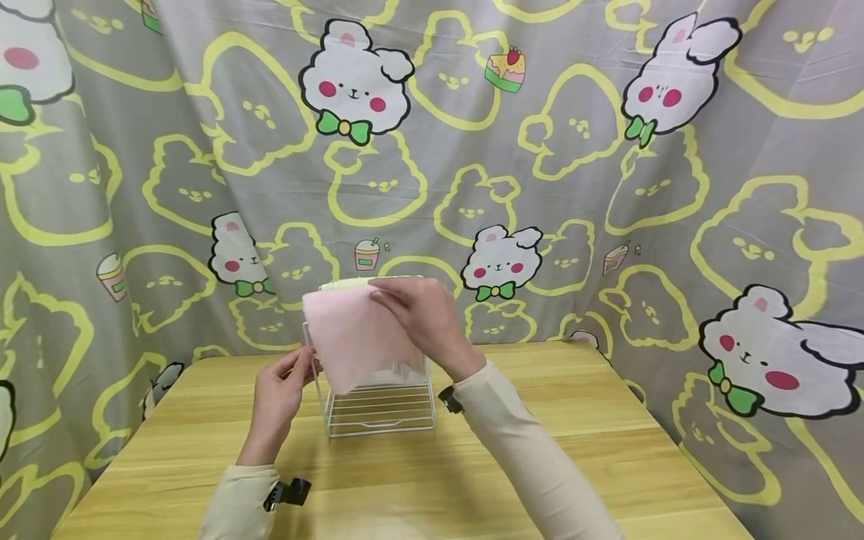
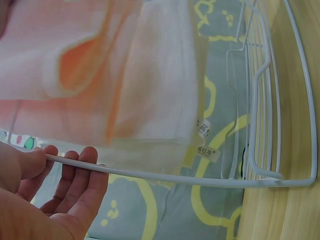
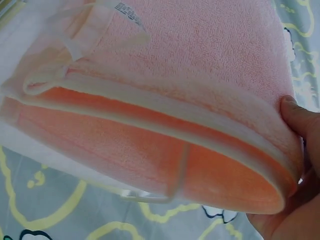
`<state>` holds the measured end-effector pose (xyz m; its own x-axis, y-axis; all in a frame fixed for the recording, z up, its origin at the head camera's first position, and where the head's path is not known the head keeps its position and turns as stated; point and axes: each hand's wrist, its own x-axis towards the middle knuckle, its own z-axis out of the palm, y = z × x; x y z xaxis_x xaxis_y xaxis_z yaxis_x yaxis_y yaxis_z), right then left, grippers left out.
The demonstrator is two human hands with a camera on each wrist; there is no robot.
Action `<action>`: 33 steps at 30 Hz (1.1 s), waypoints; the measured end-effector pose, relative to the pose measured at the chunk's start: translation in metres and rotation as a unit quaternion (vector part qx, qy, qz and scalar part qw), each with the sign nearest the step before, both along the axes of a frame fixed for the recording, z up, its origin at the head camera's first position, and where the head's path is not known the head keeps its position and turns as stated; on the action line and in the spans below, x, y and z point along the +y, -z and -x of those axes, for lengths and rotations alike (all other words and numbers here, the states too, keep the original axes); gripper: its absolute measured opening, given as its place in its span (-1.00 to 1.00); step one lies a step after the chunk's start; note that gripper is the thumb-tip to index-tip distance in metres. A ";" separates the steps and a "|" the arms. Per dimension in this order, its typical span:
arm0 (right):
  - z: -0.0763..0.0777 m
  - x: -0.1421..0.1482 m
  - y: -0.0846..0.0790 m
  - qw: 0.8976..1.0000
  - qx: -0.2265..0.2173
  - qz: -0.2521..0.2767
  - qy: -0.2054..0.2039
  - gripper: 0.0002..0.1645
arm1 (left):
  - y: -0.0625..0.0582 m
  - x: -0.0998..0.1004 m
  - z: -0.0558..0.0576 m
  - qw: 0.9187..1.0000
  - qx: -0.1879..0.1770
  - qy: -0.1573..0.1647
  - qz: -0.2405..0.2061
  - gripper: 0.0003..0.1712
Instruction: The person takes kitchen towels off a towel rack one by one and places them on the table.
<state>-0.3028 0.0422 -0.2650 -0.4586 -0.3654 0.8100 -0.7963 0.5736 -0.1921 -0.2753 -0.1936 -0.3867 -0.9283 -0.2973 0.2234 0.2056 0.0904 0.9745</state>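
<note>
A white wire rack stands on the table with cloths hung over its upper part. My left hand holds the rack's left upright; in the left wrist view the thumb and fingers curl round that white wire. With my right hand I pinch the top right edge of a pink towel, which drapes over the front. Seen from the right wrist, the pink towel is fluffy with a pale edging and a hanging loop. A white cloth and a pale yellow one, with small labels, hang behind it.
The rack's lower wire shelf sits low, near the wooden tabletop. A grey curtain with rabbit prints encloses the back and both sides. Black wrist cameras are strapped to both sleeves.
</note>
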 end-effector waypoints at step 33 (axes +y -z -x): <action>-0.066 0.027 -0.030 0.985 0.124 0.089 -0.078 -0.75 | 0.002 0.000 -0.001 1.000 -0.001 -0.003 0.005 -0.52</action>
